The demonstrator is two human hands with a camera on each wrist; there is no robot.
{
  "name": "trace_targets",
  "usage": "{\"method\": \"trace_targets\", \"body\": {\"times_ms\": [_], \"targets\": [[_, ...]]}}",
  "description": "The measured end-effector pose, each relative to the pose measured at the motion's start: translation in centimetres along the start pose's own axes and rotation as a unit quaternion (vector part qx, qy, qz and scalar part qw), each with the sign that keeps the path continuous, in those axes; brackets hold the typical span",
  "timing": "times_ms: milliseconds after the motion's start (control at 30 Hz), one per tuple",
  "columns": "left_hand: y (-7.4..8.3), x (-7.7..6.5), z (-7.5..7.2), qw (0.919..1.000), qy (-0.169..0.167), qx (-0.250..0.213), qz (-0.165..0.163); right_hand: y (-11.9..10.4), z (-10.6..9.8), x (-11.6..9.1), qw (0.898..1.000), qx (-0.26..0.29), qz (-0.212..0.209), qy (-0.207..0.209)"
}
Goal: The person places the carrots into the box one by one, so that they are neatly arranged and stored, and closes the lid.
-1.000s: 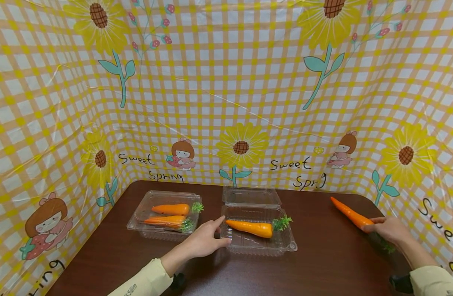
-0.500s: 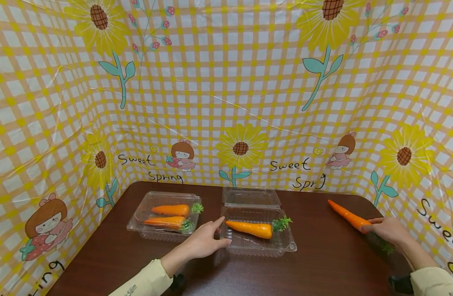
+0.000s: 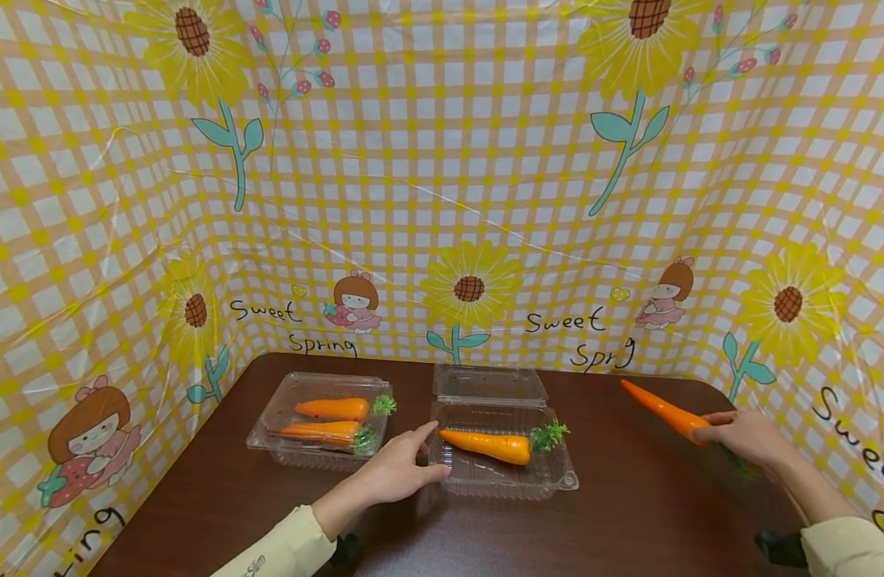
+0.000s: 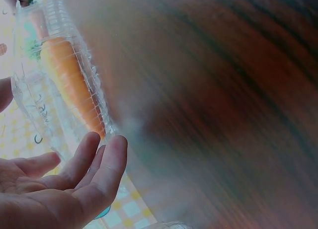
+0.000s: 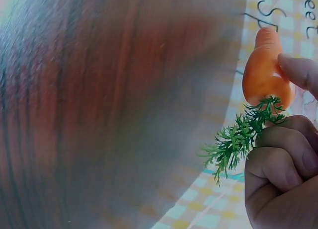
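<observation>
In the head view my right hand [image 3: 744,437] pinches an orange carrot [image 3: 661,407] near its thick end, over the right side of the table. The carrot's tip points to the far left. In the right wrist view the thumb lies on the carrot [image 5: 266,75], and green leaves [image 5: 238,134] hang beside curled fingers. My left hand [image 3: 401,465], fingers loosely extended, rests at the left end of an open clear plastic container [image 3: 485,485]. A yellow-orange carrot [image 3: 488,446] with a leafy top lies in that container, its tip toward the left hand.
Left of the open container stands another clear plastic container [image 3: 290,389], its lid down over orange carrots [image 3: 333,409], with leaves sticking out on the right. The open container's lid [image 3: 488,383] is folded back. A checked sunflower cloth [image 3: 470,200] walls in the brown table [image 3: 615,497].
My right hand has moved up and to the left with the orange carrot over the last half second. The left hand and both containers have stayed in place.
</observation>
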State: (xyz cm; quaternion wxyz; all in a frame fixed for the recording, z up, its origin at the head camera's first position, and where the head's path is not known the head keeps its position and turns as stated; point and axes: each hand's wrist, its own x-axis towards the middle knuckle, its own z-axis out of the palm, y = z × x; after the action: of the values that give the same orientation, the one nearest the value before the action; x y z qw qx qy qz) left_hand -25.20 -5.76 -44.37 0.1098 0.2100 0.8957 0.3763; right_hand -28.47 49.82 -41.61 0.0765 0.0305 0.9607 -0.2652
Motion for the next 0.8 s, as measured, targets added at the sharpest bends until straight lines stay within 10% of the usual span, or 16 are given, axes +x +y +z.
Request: {"method": "trace_targets", "body": {"times_ms": [800], "targets": [[-0.3, -0.1, 0.1, 0.9999, 0.011, -0.004, 0.008, -9.1, 0.0, -1.9, 0.996, -0.003, -0.092, -0.011]]}}
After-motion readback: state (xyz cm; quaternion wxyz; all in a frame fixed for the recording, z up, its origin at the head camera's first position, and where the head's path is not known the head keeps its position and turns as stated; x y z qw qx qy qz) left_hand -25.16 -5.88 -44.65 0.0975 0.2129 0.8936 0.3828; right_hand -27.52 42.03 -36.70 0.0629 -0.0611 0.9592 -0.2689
